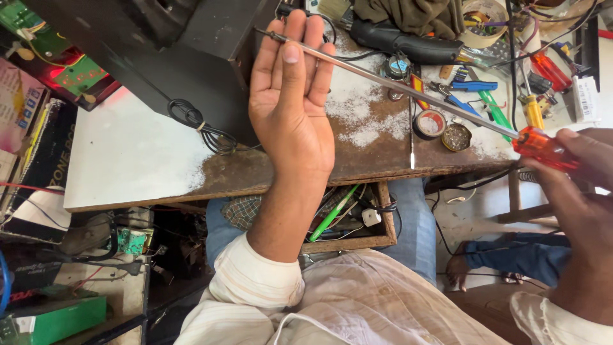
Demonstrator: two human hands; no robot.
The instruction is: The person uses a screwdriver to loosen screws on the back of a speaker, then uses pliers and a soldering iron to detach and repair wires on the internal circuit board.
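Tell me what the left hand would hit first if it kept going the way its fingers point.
Probably the long screwdriver shaft, which already crosses the left hand at its fingertips; beyond that, the black casing, though depth is unclear.

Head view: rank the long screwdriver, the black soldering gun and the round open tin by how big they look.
1. Long screwdriver, spanning from the left hand to the right hand.
2. Black soldering gun.
3. Round open tin.
The screwdriver is held nearer the camera, so its lead is partly nearness.
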